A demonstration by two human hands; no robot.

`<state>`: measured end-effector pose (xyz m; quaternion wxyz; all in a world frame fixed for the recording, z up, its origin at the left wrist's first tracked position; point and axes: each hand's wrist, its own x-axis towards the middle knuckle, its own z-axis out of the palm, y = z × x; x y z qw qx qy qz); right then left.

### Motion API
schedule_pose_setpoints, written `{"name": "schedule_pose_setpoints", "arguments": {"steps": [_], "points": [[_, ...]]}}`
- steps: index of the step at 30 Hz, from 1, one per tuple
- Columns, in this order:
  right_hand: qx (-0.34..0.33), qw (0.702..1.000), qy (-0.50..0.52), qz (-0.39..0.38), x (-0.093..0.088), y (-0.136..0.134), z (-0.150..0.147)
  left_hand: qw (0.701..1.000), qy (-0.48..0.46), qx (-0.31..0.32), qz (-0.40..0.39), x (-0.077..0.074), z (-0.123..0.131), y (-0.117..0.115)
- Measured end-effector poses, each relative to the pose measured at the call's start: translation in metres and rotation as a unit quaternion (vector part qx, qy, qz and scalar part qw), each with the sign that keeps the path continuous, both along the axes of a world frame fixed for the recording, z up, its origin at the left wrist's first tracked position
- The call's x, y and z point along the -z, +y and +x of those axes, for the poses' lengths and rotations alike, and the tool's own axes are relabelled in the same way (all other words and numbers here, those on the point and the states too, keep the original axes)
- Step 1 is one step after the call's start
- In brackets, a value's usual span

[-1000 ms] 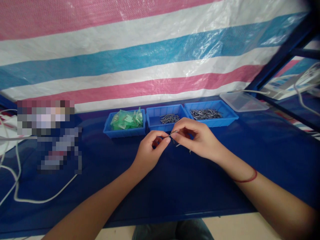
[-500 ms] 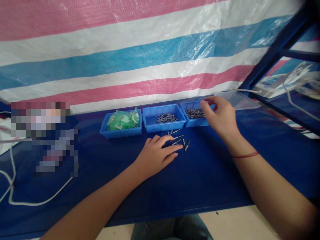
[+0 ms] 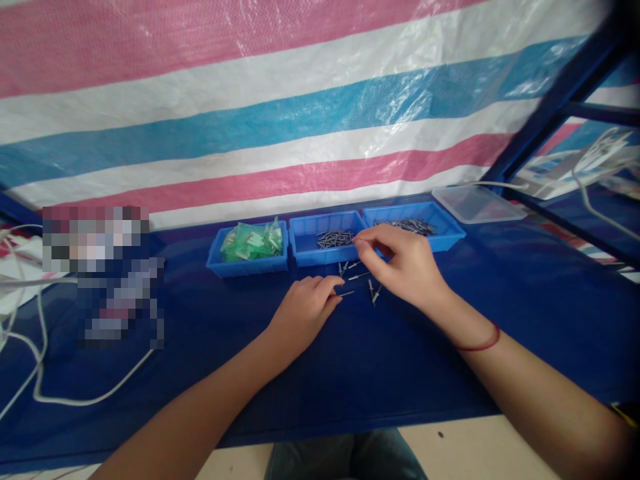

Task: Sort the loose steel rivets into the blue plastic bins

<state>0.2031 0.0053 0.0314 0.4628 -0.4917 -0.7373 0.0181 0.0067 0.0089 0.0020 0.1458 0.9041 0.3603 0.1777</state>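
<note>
My left hand (image 3: 303,310) rests low over the blue table, thumb and fingers pinched on a blind rivet (image 3: 347,293) whose thin pin sticks out to the right. My right hand (image 3: 407,263) hovers in front of the middle and right bins, thumb and index finger pressed together; what they hold, if anything, is too small to make out. Several loose blind rivets (image 3: 373,294) lie on the table between the hands. Behind them, the middle blue bin (image 3: 327,256) and the right blue bin (image 3: 451,239) contain piles of similar rivets.
Left of these stands a third blue bin (image 3: 249,268) with green plastic bags (image 3: 253,241) in it. A clear plastic lid (image 3: 480,203) lies at the back right. White cables (image 3: 85,402) run over the table's left side, beside blurred-out items. A striped tarp (image 3: 280,133) hangs behind.
My right hand has moved left from the right bin to the front of the middle bin. My left hand's fingers have closed from spread to a pinch on a rivet.
</note>
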Motion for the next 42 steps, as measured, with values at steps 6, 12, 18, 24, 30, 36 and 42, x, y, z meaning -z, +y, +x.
{"name": "schedule_pose_setpoints", "arguments": {"steps": [6,12,18,24,30,36,42], "points": [[-0.099,0.990,0.006,-0.098,0.000,-0.003,-0.009,0.974,-0.191,-0.105,-0.065,-0.001,-0.006,0.004],[-0.146,0.962,0.120,-0.197,0.009,-0.004,-0.020,0.943,-0.283,-0.105,-0.138,-0.001,-0.004,0.004],[-0.156,0.956,0.152,-0.195,0.007,-0.005,-0.020,0.943,-0.282,-0.090,-0.155,0.000,-0.003,0.000],[-0.174,0.954,0.148,-0.193,0.007,-0.006,-0.020,0.949,-0.272,-0.084,-0.137,-0.003,-0.003,-0.002],[-0.178,0.953,0.145,-0.196,0.004,-0.008,-0.019,0.947,-0.292,-0.094,-0.098,-0.007,-0.003,-0.002],[-0.190,0.956,0.092,-0.202,0.004,-0.006,-0.017,0.939,-0.320,-0.104,-0.076,-0.010,-0.004,-0.001],[-0.207,0.959,0.052,-0.186,0.008,-0.004,-0.017,0.938,-0.322,-0.100,-0.074,-0.011,-0.004,-0.003]]}}
